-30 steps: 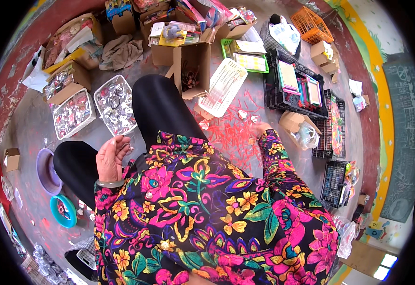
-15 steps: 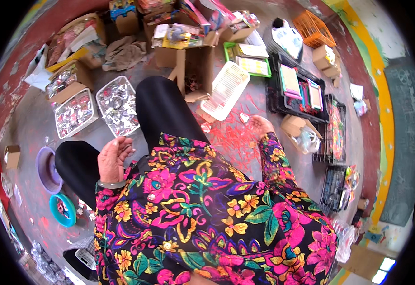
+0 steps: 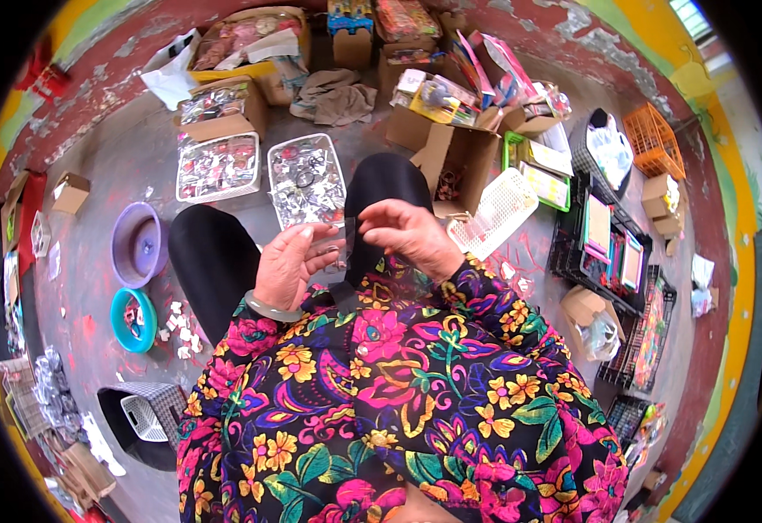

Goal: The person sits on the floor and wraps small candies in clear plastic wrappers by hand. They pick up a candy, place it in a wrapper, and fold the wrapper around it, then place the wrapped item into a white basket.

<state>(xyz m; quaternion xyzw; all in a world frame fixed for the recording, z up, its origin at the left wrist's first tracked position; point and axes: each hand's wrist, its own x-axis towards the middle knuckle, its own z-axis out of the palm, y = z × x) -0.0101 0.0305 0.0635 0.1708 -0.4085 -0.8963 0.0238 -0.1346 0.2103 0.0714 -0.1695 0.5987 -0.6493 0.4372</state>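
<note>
I sit on the floor in a flowered top and black trousers. My left hand (image 3: 289, 264) and my right hand (image 3: 411, 234) meet above my knees. Between their fingertips they pinch a small clear plastic packet (image 3: 339, 246). What is inside the packet is too small to tell. A pale bangle is on my left wrist. Just beyond the hands lies a clear tray of small wrapped items (image 3: 306, 181).
A second clear tray (image 3: 218, 166) and cardboard boxes (image 3: 224, 113) lie ahead on the left. A white basket (image 3: 494, 212), an open carton (image 3: 456, 166) and black crates (image 3: 609, 253) are on the right. A purple bowl (image 3: 139, 243) and teal bowl (image 3: 133, 319) sit at left.
My right hand has come in from the floor at the right to meet the left hand in front of me. Both hands now hold the clear packet together.
</note>
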